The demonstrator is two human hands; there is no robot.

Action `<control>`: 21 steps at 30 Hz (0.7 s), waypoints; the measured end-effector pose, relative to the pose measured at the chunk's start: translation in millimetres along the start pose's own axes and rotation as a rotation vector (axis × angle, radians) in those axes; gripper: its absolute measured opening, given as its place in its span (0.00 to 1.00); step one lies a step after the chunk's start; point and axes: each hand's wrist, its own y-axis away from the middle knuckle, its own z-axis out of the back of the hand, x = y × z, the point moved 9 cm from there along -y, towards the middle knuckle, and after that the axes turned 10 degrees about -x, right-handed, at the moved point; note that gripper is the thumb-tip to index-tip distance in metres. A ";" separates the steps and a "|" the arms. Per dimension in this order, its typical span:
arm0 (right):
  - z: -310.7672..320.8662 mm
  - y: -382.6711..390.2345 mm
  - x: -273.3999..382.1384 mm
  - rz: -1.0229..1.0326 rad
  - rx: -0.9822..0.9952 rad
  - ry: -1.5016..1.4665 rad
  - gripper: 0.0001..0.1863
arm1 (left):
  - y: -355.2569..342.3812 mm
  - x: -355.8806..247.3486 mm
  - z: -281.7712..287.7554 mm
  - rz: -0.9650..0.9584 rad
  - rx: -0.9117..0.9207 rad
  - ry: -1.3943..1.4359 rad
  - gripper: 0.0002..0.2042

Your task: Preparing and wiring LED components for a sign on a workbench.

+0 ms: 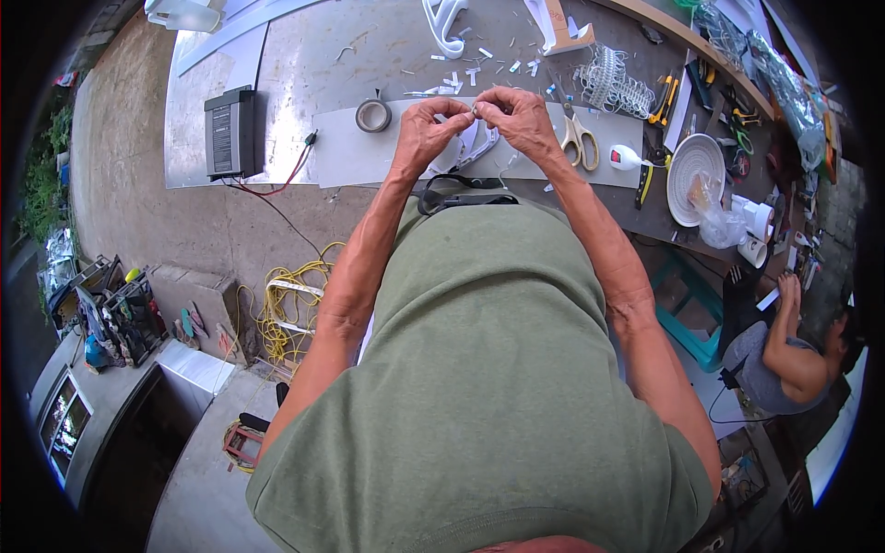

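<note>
My left hand (430, 136) and my right hand (524, 126) meet over the near side of the table, fingertips pinched together. Between them is a small thing too tiny to name. Below the fingers lies a white curved plastic piece (479, 147), partly hidden by my hands, on a grey sheet (350, 152). To the right of my right hand are scissors (581, 140) with cream handles. A roll of tape (373, 115) lies left of my left hand. Small white and greenish bits (473, 74) are scattered beyond my fingers.
A black box (230, 134) with red and black leads stands at left. Rightward are a white coiled-wire bundle (616, 81), a small white bottle (627, 158), cutters (664, 100) and a white woven tray (682, 205). Another person (784, 364) works at far right. Yellow cord (277, 318) lies on the floor.
</note>
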 end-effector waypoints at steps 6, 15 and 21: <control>6.1 4.4 16.1 0.145 -0.073 0.134 0.10 | 8.6 -45.7 7.5 -0.331 -0.224 -0.232 0.09; 1.6 7.3 23.6 0.216 -0.034 0.190 0.09 | 4.3 -26.7 5.9 -0.200 -0.158 -0.077 0.08; -1.2 8.5 26.2 0.223 -0.009 0.180 0.09 | 3.9 -19.4 7.4 -0.199 -0.148 -0.014 0.06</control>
